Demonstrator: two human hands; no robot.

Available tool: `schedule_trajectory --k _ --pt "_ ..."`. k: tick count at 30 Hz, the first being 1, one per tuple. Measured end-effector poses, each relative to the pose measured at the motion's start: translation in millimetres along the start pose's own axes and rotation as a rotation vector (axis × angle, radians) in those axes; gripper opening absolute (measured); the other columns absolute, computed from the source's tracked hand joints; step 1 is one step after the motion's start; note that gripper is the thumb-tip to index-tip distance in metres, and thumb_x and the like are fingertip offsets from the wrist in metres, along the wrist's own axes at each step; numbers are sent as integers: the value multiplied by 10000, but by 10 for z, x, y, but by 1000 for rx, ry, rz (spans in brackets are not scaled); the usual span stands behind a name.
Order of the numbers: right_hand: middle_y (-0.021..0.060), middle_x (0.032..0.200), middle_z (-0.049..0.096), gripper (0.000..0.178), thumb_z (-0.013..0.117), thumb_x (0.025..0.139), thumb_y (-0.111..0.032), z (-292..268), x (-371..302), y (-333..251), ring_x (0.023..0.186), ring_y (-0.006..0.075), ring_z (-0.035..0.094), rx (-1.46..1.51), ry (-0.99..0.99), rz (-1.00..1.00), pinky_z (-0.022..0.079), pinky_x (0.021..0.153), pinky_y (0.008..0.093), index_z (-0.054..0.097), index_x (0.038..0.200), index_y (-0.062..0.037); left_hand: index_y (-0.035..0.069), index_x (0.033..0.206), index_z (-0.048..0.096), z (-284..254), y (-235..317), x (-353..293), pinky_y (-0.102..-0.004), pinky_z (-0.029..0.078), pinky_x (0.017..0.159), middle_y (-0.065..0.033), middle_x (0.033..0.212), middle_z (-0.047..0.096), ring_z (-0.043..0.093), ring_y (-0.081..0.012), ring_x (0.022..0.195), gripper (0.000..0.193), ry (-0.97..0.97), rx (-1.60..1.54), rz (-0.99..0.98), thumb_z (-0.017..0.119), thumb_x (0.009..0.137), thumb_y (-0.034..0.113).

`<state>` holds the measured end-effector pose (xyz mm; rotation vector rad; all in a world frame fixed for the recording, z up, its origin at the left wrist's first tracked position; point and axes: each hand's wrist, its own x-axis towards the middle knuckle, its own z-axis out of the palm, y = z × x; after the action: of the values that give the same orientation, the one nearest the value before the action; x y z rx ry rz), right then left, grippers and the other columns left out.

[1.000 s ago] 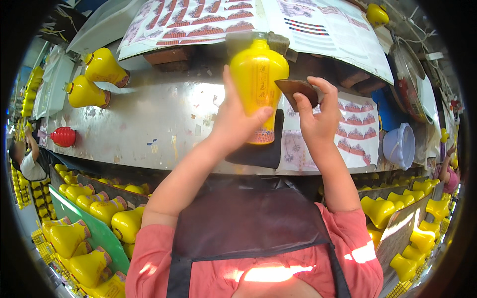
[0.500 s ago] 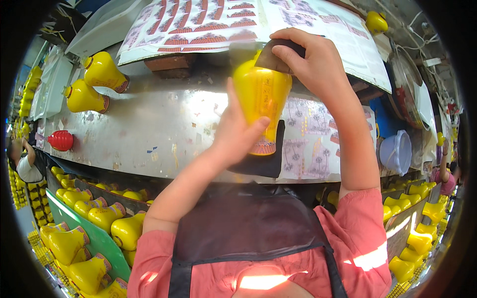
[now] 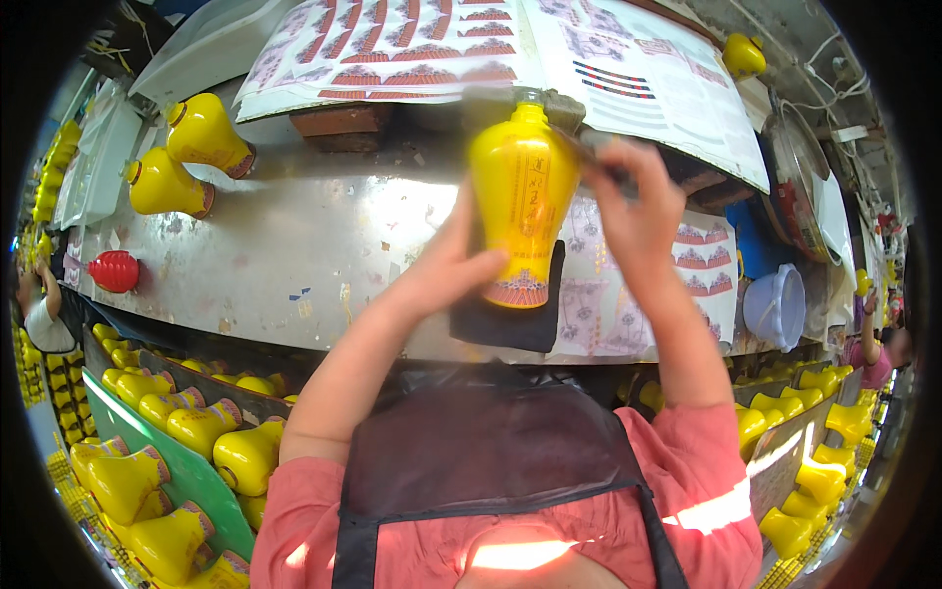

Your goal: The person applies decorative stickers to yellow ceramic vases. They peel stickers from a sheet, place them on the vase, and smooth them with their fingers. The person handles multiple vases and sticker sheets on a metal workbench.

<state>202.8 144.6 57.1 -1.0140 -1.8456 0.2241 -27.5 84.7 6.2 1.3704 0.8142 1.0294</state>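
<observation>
A glossy yellow bottle (image 3: 528, 187) with a patterned band at its base lies over a black cloth (image 3: 500, 331), its neck pointing away from me. My left hand (image 3: 453, 265) grips the bottle's left side, thumb across the front and fingers mostly hidden behind. On its right side, my right hand (image 3: 636, 201) is closed, blurred by motion, around a thin dark scraper-like piece (image 3: 594, 152). That piece is seen nearly edge-on beside the bottle's shoulder. Dark lettering runs down the bottle's front.
Two yellow bottles (image 3: 206, 137) and a small red ribbed object (image 3: 116, 271) are on the metal table (image 3: 294, 236) at left. Printed decal sheets (image 3: 422, 44) lie at the back. A pale blue bucket (image 3: 775, 306) is at right. Racks of yellow bottles (image 3: 248, 456) flank me.
My right hand has swung down and right from the bottle's shoulder, turning the dark piece edge-on. The bottle has rotated slightly, showing its lettering more fully; my left hand keeps its hold.
</observation>
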Motion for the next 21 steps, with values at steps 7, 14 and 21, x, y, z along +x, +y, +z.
schedule_trajectory --k 7,14,21 --pt "154 1092 744 365 761 734 132 -95 -874 -469 955 315 742 70 -143 -241 590 832 372 650 1007 -83 45 1511 391 149 63 -140 -498 435 1095 -216 1377 579 539 -455 1297 944 61 511 152 890 753 304" --pt "97 974 751 244 775 827 80 -30 -526 -482 855 214 714 -85 102 -36 567 767 307 727 1030 -46 33 1414 481 336 171 -281 -496 475 998 -192 1247 649 607 -419 1169 847 362 756 313 909 746 330" --pt "75 793 675 313 751 736 -40 -17 -709 -565 665 266 649 -284 56 -42 517 586 367 766 1028 -153 32 1548 430 327 90 -279 -438 356 1192 -179 1524 519 478 -364 1420 889 173 533 46 866 796 217"
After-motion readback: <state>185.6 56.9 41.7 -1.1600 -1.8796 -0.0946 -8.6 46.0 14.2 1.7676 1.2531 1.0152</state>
